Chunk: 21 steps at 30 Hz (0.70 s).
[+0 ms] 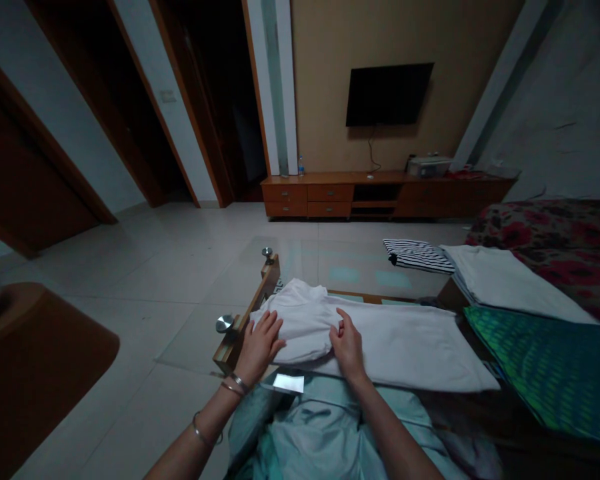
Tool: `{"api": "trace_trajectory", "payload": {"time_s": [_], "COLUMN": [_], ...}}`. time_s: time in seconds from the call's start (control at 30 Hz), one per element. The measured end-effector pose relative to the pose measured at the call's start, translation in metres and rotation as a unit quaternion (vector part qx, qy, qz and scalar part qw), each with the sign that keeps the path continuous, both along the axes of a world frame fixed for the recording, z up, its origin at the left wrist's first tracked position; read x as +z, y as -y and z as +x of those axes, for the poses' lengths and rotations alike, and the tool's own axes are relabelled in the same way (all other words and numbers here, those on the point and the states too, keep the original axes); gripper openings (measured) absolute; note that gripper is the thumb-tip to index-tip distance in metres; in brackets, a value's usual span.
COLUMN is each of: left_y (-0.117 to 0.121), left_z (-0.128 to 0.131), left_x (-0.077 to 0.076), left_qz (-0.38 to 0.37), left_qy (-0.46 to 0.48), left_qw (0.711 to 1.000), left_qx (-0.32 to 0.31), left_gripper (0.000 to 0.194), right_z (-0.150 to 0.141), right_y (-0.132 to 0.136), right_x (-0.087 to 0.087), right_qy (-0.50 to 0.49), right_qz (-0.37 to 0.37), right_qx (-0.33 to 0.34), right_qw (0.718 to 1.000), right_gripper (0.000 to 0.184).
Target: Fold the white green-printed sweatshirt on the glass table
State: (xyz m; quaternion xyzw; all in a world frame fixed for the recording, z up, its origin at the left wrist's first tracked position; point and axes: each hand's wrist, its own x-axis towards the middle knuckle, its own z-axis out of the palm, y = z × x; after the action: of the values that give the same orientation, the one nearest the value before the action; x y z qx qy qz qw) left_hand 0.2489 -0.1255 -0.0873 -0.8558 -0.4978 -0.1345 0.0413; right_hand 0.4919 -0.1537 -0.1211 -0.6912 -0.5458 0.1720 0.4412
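Observation:
A white garment (395, 340) lies spread across a glass-topped table (330, 267) in front of me. My left hand (261, 343) rests flat on the garment's left edge, fingers stretched out. My right hand (347, 343) presses on the folded-over part of the cloth near its middle, fingers bent and pinching a fold. A pale green garment (320, 427) lies in my lap below the table edge, with a small white tag (289, 383) on it.
Folded white cloth (505, 280), a striped black-and-white piece (417, 255) and a green patterned cloth (545, 367) lie to the right. A floral bed cover (565, 247) sits behind them. A TV stand (380, 193) stands at the far wall. A brown mat (35, 367) lies left.

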Motion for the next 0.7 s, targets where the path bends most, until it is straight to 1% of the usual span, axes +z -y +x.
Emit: {"api": "trace_trajectory", "payload": {"time_s": [0.03, 0.1, 0.17, 0.23, 0.3, 0.37, 0.4, 0.47, 0.5, 0.53, 0.63, 0.7], "left_y": [0.003, 0.006, 0.007, 0.006, 0.005, 0.003, 0.003, 0.002, 0.002, 0.002, 0.004, 0.005], "left_z": [0.002, 0.004, 0.004, 0.004, 0.007, 0.013, 0.016, 0.024, 0.028, 0.031, 0.036, 0.036], "left_x": [-0.005, -0.012, -0.015, -0.012, -0.005, 0.003, 0.006, 0.007, 0.006, 0.003, -0.008, -0.013], "left_qz": [0.007, 0.015, 0.009, -0.011, -0.035, -0.051, -0.054, -0.052, -0.053, -0.055, -0.067, -0.073], "left_qy": [-0.026, -0.064, -0.083, -0.09, -0.09, -0.084, -0.076, -0.057, -0.049, -0.043, -0.038, -0.038], "left_qw": [1.0, 0.998, 0.996, 0.995, 0.995, 0.995, 0.996, 0.997, 0.997, 0.997, 0.995, 0.995], "left_qx": [-0.01, -0.027, -0.032, -0.031, -0.027, -0.019, -0.017, -0.025, -0.035, -0.045, -0.058, -0.053], "left_gripper": [0.045, 0.05, 0.051, 0.052, 0.052, 0.05, 0.05, 0.052, 0.053, 0.055, 0.058, 0.06], "right_z": [0.003, 0.008, 0.008, 0.004, -0.002, -0.008, -0.01, -0.012, -0.013, -0.013, -0.017, -0.022], "right_y": [0.004, 0.013, 0.019, 0.019, 0.015, 0.007, 0.0, -0.019, -0.032, -0.048, -0.102, -0.137], "right_x": [0.0, 0.004, 0.013, 0.023, 0.033, 0.041, 0.045, 0.055, 0.06, 0.065, 0.078, 0.079], "right_qy": [0.027, 0.104, 0.179, 0.222, 0.243, 0.263, 0.274, 0.29, 0.294, 0.297, 0.302, 0.289], "right_qz": [0.001, -0.022, -0.033, -0.007, 0.01, -0.029, -0.065, -0.12, -0.125, -0.113, -0.06, -0.083], "right_qx": [-0.004, -0.002, 0.018, 0.052, 0.114, 0.17, 0.186, 0.185, 0.177, 0.169, 0.171, 0.177], "right_qw": [1.0, 0.994, 0.983, 0.973, 0.963, 0.949, 0.941, 0.931, 0.931, 0.933, 0.936, 0.937], "right_gripper": [0.05, 0.048, 0.045, 0.043, 0.037, 0.027, 0.022, 0.021, 0.023, 0.023, 0.026, 0.035]}}
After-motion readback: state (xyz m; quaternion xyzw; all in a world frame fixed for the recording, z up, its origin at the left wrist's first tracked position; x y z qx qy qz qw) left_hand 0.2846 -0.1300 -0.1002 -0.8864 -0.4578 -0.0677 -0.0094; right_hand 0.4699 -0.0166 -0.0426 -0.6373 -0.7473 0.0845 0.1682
